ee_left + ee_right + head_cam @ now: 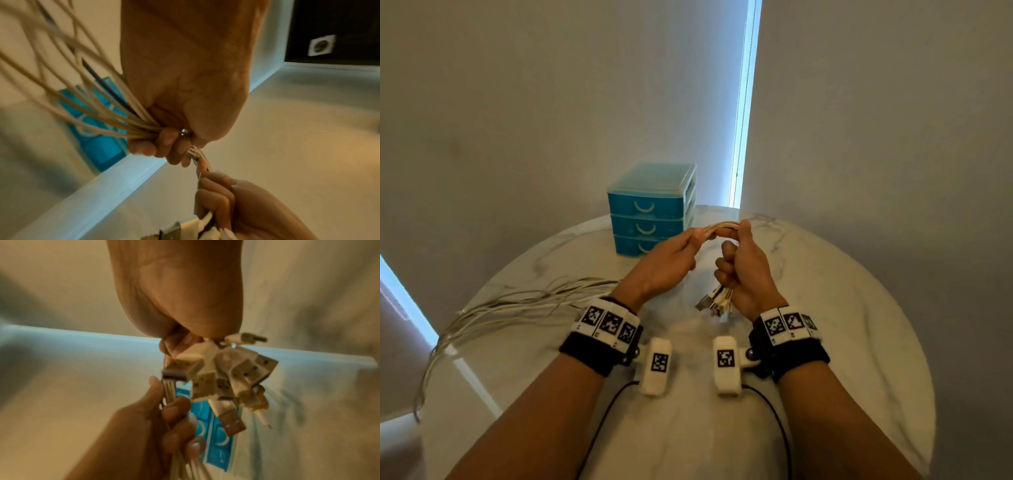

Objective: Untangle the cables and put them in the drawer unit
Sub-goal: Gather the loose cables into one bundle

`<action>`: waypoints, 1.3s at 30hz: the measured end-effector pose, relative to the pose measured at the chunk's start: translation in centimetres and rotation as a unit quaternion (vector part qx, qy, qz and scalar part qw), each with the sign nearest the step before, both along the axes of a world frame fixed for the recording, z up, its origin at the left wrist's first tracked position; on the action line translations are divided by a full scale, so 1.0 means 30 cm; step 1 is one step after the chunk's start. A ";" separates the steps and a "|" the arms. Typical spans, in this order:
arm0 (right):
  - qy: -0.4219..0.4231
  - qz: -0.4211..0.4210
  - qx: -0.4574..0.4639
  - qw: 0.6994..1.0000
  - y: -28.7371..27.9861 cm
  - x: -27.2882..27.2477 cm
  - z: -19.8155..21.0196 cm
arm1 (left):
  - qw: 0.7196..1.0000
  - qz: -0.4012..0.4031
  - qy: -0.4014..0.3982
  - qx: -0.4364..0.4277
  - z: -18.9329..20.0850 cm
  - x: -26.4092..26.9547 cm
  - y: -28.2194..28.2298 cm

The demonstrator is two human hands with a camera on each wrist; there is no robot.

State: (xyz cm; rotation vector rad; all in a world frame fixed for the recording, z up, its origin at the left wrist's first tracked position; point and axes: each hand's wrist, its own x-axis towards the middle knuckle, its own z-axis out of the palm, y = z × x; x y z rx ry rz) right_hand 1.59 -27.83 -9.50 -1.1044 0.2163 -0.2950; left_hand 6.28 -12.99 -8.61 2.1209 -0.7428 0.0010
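A bundle of several white cables [722,228] arches between both hands above the round marble table [842,308]. My right hand [743,270] grips the bundle near its plug ends; USB plugs [714,303] stick out below the fist and show up close as USB plugs [226,374] in the right wrist view. My left hand [671,260] holds the same bundle a little to the left, fingers [164,146] curled round it. The loose cable lengths [510,305] trail left over the table and hang off its edge. The blue drawer unit [650,209] stands behind the hands, all three drawers closed.
Grey walls close in behind the table, with a bright strip of window [744,102] at the corner. Black wrist-camera leads [777,418] run back along my forearms. A wall socket [321,44] shows in the left wrist view.
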 end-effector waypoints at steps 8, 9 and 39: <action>0.014 0.001 -0.111 0.994 0.015 -0.033 0.003 | 0.996 0.047 0.006 -0.074 -0.004 -0.042 -0.017; 0.018 0.012 -0.117 0.993 0.028 -0.041 0.000 | 0.996 0.038 0.007 -0.081 -0.005 -0.045 -0.018; 0.009 -0.005 -0.176 0.984 0.073 -0.015 0.011 | 0.866 0.073 -0.350 0.350 0.347 0.007 -0.144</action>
